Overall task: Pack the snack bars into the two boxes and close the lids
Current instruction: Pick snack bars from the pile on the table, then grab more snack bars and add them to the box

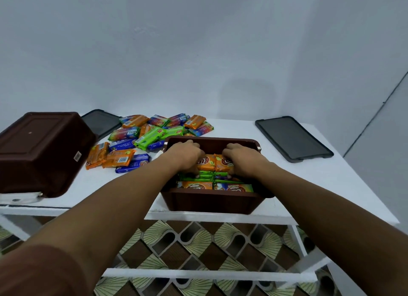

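Note:
An open brown box (212, 201) stands at the table's front edge, packed with several orange, green and blue snack bars. Both hands are inside it. My left hand (185, 157) grips the left end of an orange bar (206, 162). My right hand (241, 161) grips a second orange bar (224, 163) beside it; the two bars lie on top of the packed rows. A loose pile of snack bars (145, 138) lies behind and left of the box. A second brown box (42, 150) rests upside down and tilted at the left edge.
A dark lid (293, 138) lies flat at the right of the white table (320, 178). Another dark lid (101, 122) lies at the back left, partly behind the upturned box. A white wall runs behind. Patterned floor shows under the table frame.

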